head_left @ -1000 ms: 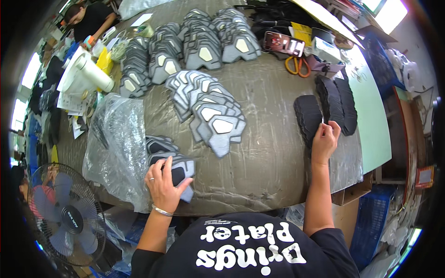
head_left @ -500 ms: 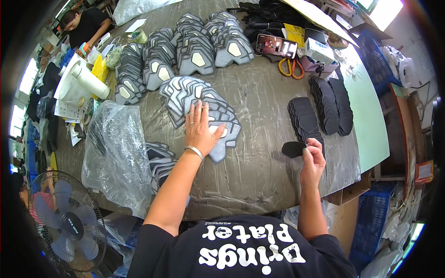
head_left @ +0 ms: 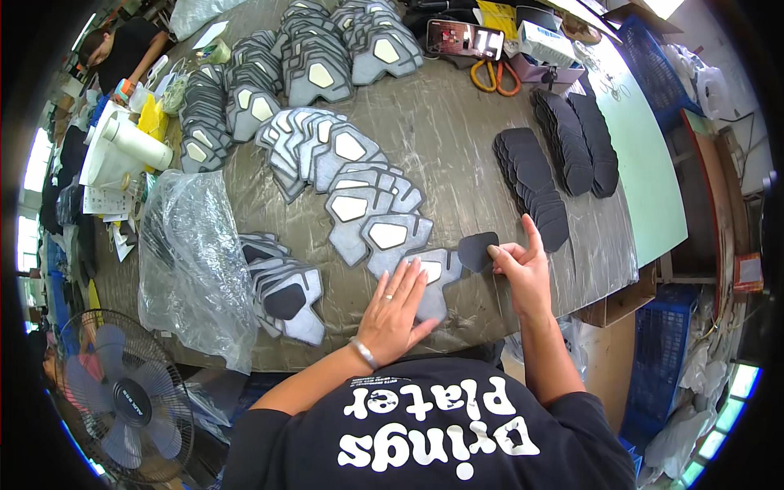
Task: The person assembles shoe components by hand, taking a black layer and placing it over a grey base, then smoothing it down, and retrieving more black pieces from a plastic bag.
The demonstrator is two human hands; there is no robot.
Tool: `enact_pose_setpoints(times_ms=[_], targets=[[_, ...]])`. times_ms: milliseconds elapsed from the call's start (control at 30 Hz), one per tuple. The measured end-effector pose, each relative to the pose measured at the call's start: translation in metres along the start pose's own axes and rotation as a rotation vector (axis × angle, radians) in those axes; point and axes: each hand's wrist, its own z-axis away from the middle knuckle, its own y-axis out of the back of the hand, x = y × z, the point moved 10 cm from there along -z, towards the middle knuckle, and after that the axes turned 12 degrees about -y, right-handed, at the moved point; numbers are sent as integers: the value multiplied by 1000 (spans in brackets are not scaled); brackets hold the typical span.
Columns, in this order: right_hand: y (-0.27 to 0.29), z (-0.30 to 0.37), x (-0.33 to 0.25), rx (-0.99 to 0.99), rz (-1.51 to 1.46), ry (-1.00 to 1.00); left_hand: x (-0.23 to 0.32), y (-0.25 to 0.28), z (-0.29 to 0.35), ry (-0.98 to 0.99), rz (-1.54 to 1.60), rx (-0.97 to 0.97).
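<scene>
My left hand (head_left: 390,317) lies flat with its fingers extended on the nearest grey fabric piece (head_left: 433,304), partly covering its cream patch. Between thumb and fingers, my right hand (head_left: 527,273) pinches a black rounded patch (head_left: 475,251) just right of that piece, its index finger pointing away. Overlapping grey pieces (head_left: 351,208) with cream patches fan out beyond my left hand. A fanned row of black patches (head_left: 527,167) lies beyond my right hand. To the left, a small pile of grey pieces (head_left: 306,322) has a black patch (head_left: 285,301) on top.
Taller stacks of grey pieces (head_left: 318,77) stand along the far side, near a phone (head_left: 465,39) and orange-handled scissors (head_left: 496,77). Clear plastic sheeting (head_left: 188,261) drapes the left side above a fan (head_left: 126,400). Another person (head_left: 126,49) sits far left.
The grey pieces are spread out toward me, and my left hand has come nearer onto the closest one. My right hand has carried the black patch left beside it.
</scene>
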Motion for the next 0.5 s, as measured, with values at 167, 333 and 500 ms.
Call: enact_pose_setpoints(times_ms=[167, 333, 500], targets=[[-27, 17, 24, -82, 94, -131, 7, 21, 8, -20, 109, 135], [-48, 35, 34, -57, 224, -74, -6, 42, 25, -21, -47, 278], [-61, 36, 32, -15, 394, 9, -6, 39, 28, -18, 8, 307]])
